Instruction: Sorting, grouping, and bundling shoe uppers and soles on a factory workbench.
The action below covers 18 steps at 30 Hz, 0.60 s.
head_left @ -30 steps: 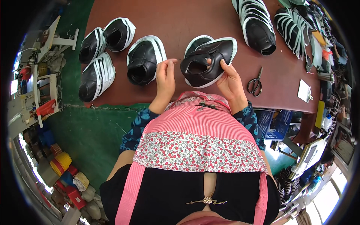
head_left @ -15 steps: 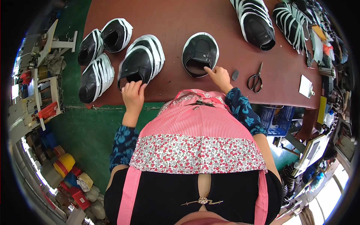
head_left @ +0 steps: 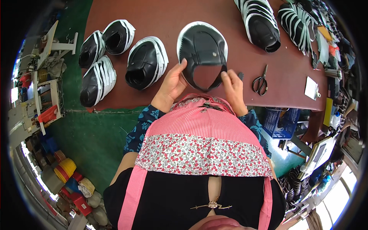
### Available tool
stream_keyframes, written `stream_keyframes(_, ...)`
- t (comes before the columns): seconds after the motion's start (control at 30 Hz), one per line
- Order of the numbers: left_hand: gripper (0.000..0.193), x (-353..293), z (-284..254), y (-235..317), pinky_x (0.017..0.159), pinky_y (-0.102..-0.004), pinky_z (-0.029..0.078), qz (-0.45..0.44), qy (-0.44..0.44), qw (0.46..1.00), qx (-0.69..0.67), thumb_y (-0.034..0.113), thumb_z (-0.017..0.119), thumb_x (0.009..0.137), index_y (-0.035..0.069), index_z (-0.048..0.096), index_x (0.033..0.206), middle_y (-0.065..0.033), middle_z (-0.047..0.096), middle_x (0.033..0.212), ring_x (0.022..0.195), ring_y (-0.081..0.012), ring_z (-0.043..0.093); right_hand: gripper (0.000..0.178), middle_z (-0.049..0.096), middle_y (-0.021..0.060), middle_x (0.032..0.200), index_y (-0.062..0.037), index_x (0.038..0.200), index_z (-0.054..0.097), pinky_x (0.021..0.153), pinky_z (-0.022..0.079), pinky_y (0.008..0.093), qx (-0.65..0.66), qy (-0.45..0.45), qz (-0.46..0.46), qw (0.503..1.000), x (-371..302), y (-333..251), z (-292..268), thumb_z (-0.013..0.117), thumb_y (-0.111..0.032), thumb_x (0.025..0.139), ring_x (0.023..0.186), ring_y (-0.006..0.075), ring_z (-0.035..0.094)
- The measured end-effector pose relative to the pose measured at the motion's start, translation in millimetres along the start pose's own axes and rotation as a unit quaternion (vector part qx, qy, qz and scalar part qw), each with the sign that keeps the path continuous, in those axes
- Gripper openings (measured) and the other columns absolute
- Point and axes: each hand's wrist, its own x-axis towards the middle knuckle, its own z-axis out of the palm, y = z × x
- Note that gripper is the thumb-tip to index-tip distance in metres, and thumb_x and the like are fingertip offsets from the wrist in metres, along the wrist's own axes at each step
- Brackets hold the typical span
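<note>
- Left hand [head_left: 173, 86]: closed on the left side of a black shoe upper [head_left: 204, 44], thumb on top, the other fingers mostly hidden beneath.
- Right hand [head_left: 233, 88]: pinching the opposite side of the upper, at the rim near the heel; its far fingertips are hidden.
- What could go wrong: the heel band looks thin and soft, so uneven pulling by the two hands could twist or stretch the opening; a loose pinch on the right could let that side slip.
- Pose: both forearms, in dark blue floral sleeves, reach forward from the lower edge and angle inward, hands nearly level with each other on either side of the opening.
- The upper is centred in front of the body, toe pointing away, white edging around its front. It seems raised over the brown bench [head_left: 172, 15], which shows through the opening; whether any edge touches is unclear.
- Just beside the right hand: a small dark block [head_left: 240, 75], partly hidden; farther right, black-handled scissors [head_left: 260, 82].
- Left of the left hand: a nested stack of similar uppers [head_left: 143, 63], with three more groups beyond it.
- Far right: a longer nested row [head_left: 262, 32], a striped-looking pile [head_left: 297, 28] and a clipboard [head_left: 311, 88].
</note>
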Motion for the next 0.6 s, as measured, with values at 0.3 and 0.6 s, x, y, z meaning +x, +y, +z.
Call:
stream_keyframes(0.3, 0.040, 6, 3, 5, 0.109, -0.0431, 0.056, -0.052, 0.005, 0.996, -0.067, 0.031, 0.059, 0.118, 0.003, 0.063, 0.146, -0.0106, 0.075, 0.130, 0.121, -0.0208, 0.071, 0.037, 0.077, 0.0100, 0.124, 0.0004, 0.142, 0.064, 0.098, 0.062, 0.0366, 0.553, -0.118, 0.155, 0.810, 17, -46, -16, 0.060, -0.026, 0.115, 0.105, 0.0184, 0.077)
stream_keyframes(0.6, 0.028, -30, 55, 22, 0.093, -0.0294, 0.057, 0.289, -0.027, 0.786, 0.547, 0.011, 0.081, 0.101, 0.003, 0.077, 0.127, -0.0071, 0.077, 0.117, 0.105, -0.0151, 0.073, 0.028, 0.072, 0.0010, 0.117, -0.0035, 0.135, 0.069, 0.085, 0.053, 0.0259, 0.303, -0.136, 0.084, 0.939, 16, -74, 3, 0.068, -0.021, 0.112, 0.097, 0.0075, 0.065)
